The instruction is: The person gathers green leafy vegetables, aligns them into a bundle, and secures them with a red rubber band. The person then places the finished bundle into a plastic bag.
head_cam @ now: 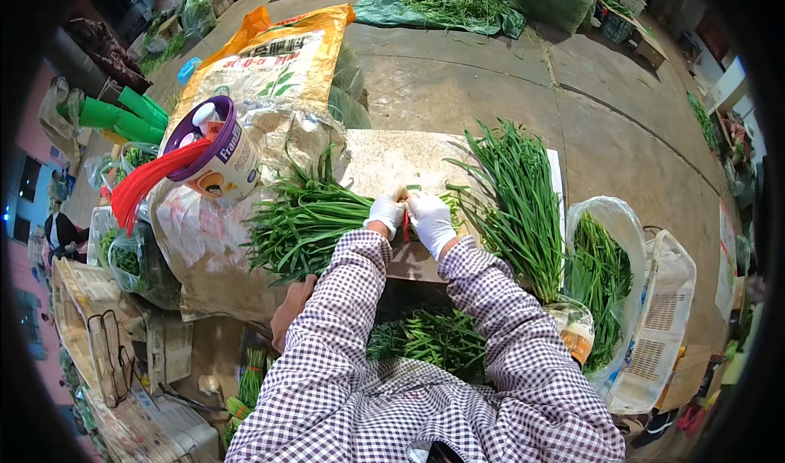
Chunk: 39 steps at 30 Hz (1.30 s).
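My left hand [387, 211] and my right hand [431, 219], both in white gloves, meet at the cut-end side of a bunch of green leafy stalks, possibly garlic chives [313, 221]. Between their fingertips is a red tie strip [406, 227], its end hanging down. The leaves of the bunch spread to the left over a sack. A larger loose pile of the same stalks [521, 199] lies right of my right hand on the pale board [392, 156]. At the left, a purple-rimmed tub [230, 162] holds white-capped containers and a bundle of red strips [153, 172] hanging over its rim.
An orange and white woven sack [270, 64] lies behind the tub. Right of the board stand a plastic bag of greens [598, 279] and a white plastic crate [656, 322]. Tied bunches [250, 377] are low at the left; more greens [444, 337] lie below my arms.
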Each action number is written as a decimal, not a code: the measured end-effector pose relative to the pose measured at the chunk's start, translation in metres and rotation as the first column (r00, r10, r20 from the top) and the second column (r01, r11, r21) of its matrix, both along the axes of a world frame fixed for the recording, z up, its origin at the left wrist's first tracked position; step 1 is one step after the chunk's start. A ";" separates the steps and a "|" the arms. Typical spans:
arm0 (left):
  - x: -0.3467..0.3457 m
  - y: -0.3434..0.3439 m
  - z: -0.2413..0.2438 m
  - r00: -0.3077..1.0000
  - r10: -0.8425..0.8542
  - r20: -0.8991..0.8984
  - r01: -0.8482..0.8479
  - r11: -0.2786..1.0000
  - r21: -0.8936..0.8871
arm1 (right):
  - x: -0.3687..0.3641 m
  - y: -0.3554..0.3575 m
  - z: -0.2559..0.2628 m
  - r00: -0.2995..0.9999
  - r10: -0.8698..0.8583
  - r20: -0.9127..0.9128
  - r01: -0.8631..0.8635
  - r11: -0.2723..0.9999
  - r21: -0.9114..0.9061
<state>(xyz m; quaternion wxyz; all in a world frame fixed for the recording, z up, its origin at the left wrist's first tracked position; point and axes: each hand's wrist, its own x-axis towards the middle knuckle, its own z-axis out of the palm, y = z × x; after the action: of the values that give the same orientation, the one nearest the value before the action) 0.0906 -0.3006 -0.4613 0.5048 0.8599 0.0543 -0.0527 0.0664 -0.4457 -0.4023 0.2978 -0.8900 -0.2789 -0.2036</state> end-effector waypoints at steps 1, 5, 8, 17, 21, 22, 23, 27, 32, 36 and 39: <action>-0.003 -0.003 0.003 0.999 0.028 -0.021 -0.028 1.000 -0.011 | 0.000 -0.002 0.001 0.999 0.036 0.013 -0.036 0.999 -0.030; 0.018 0.021 -0.037 0.999 0.000 0.041 0.006 0.987 -0.162 | -0.004 0.006 0.003 0.976 0.155 0.154 -0.141 0.985 -0.101; 0.019 0.020 -0.020 0.999 -0.049 0.009 0.049 0.999 0.009 | -0.009 0.005 0.006 0.951 0.266 0.157 -0.230 0.949 -0.217; 0.036 0.002 0.077 0.707 -0.654 -0.270 0.707 0.668 0.232 | -0.024 0.003 0.035 0.859 0.511 0.045 -0.329 0.616 -0.716; 0.053 -0.026 0.106 0.335 -0.744 -0.579 0.941 0.233 0.245 | -0.025 0.024 0.037 0.852 0.457 -0.254 -0.519 0.676 -0.524; 0.050 -0.044 0.126 0.367 -0.624 -0.690 0.926 0.177 0.333 | -0.025 0.027 0.037 0.846 0.397 -0.355 -0.528 0.713 -0.460; 0.053 -0.048 0.118 0.347 -0.627 -0.697 0.937 0.203 0.284 | -0.025 0.029 0.036 0.823 0.342 -0.454 -0.530 0.750 -0.396; 0.027 -0.039 0.160 0.575 -0.631 -0.521 0.808 0.541 0.236 | -0.013 0.027 0.032 0.732 0.193 -0.654 -0.514 0.786 -0.344; -0.014 -0.009 0.150 0.999 -0.014 0.052 0.006 0.987 0.160 | 0.036 0.030 -0.031 0.696 0.023 -0.717 -0.468 0.772 -0.430; -0.097 -0.003 0.137 0.928 0.358 0.103 -0.372 0.909 0.187 | 0.035 0.033 0.038 0.708 -0.110 -0.697 -0.377 0.776 -0.506; -0.126 -0.030 0.119 0.951 0.263 -0.161 -0.208 0.932 0.298 | 0.032 0.020 0.043 0.710 -0.102 -0.696 -0.422 0.730 -0.538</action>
<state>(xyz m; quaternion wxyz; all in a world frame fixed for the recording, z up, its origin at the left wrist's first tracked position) -0.0350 -0.3307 -0.3418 0.3739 0.8998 0.2142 -0.0686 0.0985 -0.4262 -0.3595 0.0599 -0.9145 -0.2842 0.2816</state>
